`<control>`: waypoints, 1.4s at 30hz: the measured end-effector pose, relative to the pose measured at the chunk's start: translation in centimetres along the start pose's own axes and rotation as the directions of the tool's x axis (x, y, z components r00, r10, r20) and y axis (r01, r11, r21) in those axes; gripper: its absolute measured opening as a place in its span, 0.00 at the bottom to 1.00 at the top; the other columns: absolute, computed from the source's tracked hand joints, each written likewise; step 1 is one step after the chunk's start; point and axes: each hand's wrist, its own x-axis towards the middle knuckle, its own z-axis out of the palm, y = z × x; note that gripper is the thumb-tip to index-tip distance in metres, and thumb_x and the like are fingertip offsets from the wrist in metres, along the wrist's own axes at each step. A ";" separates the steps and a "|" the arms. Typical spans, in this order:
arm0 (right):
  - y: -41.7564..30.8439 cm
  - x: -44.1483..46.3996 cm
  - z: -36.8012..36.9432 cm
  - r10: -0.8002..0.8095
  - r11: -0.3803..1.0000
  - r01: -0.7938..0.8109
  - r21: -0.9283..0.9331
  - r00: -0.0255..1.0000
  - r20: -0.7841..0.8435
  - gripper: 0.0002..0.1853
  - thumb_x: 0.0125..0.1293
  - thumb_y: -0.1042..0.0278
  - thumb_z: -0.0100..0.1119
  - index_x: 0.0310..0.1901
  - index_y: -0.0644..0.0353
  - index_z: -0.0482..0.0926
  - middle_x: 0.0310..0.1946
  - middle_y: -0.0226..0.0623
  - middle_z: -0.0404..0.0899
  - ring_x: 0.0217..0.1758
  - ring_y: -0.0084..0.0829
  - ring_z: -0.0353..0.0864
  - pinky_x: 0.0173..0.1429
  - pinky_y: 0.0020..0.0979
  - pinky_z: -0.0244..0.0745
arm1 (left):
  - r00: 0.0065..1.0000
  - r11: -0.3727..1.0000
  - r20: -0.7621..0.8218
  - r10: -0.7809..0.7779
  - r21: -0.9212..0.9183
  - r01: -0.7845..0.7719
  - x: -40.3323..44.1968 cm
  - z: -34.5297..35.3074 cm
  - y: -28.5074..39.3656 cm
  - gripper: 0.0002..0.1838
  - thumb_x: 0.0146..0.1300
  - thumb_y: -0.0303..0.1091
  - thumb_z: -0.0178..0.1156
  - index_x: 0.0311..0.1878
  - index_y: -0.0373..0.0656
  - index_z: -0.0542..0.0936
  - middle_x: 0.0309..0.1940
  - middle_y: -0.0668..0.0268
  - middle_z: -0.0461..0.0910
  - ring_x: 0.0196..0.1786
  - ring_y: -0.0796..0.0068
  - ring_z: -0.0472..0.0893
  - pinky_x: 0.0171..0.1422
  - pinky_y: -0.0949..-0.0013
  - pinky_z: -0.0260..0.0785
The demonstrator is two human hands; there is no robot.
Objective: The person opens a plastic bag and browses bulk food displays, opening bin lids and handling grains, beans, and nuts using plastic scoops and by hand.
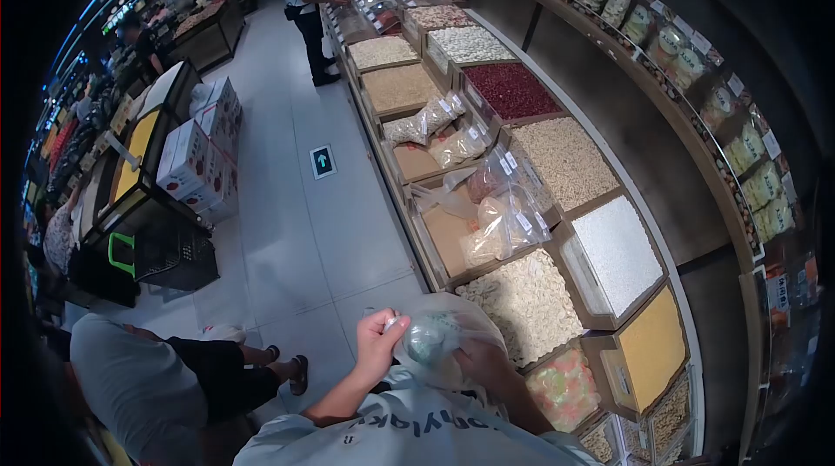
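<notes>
Close to my chest is a clear plastic bag (431, 337) with green print on it. My left hand (377, 346) is closed on the bag's edge, fingers and thumb pinched together. Over on the bag's other side is my right hand (477, 360), partly covered by the plastic. Its fingers are hidden, and I cannot tell whether it is inside the bag or behind it. Just beyond the bag lies a bin of pale flakes (524, 305), with a bin of colourful wrapped pieces (564, 389) nearer to me on the right.
Bins of grain run along the right, including red beans (511, 89), yellow grain (654, 349) and bagged goods (506, 221). A person (302, 9) stands at the far bins; another person (143, 379) is at lower left. Stacked boxes (202, 153) and a black basket (178, 259) border the aisle.
</notes>
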 end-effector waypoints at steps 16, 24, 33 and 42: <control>-9.8 31.1 5.5 -0.372 0.915 0.404 0.002 0.845 -0.383 0.19 0.47 0.75 0.76 0.42 0.69 0.81 0.31 0.42 0.83 0.35 0.42 0.83 0.46 0.34 0.79 | 0.988 0.971 0.152 0.025 0.232 -0.061 19.9 -18.3 13.5 0.19 0.74 0.38 0.56 0.27 0.36 0.73 0.21 0.79 0.64 0.28 0.88 0.59 0.29 0.74 0.52; -4.9 46.0 13.8 0.181 0.640 -0.275 0.718 0.962 0.206 0.11 0.67 0.73 0.55 0.49 0.65 0.81 0.34 0.30 0.82 0.37 0.24 0.81 0.46 0.29 0.77 | 0.996 0.985 -0.016 0.085 0.154 -0.082 31.5 -25.4 15.3 0.21 0.75 0.40 0.54 0.26 0.37 0.72 0.21 0.79 0.63 0.28 0.88 0.59 0.29 0.74 0.54; -6.7 67.0 12.2 0.009 0.865 -0.007 0.501 1.000 0.000 0.08 0.69 0.68 0.58 0.40 0.66 0.77 0.18 0.38 0.73 0.22 0.27 0.71 0.30 0.33 0.68 | 0.831 0.965 -0.556 0.013 0.224 0.136 48.8 -37.9 15.4 0.14 0.67 0.34 0.62 0.27 0.42 0.72 0.23 0.81 0.64 0.28 0.86 0.62 0.30 0.75 0.56; -5.7 83.8 8.2 -0.234 0.927 0.211 0.310 0.971 0.039 0.12 0.64 0.76 0.54 0.49 0.64 0.78 0.44 0.49 0.80 0.53 0.48 0.79 0.54 0.41 0.72 | 0.992 0.846 0.041 -0.116 0.527 0.078 67.2 -30.3 17.7 0.23 0.61 0.20 0.60 0.59 0.39 0.68 0.31 0.74 0.70 0.34 0.85 0.69 0.39 0.76 0.65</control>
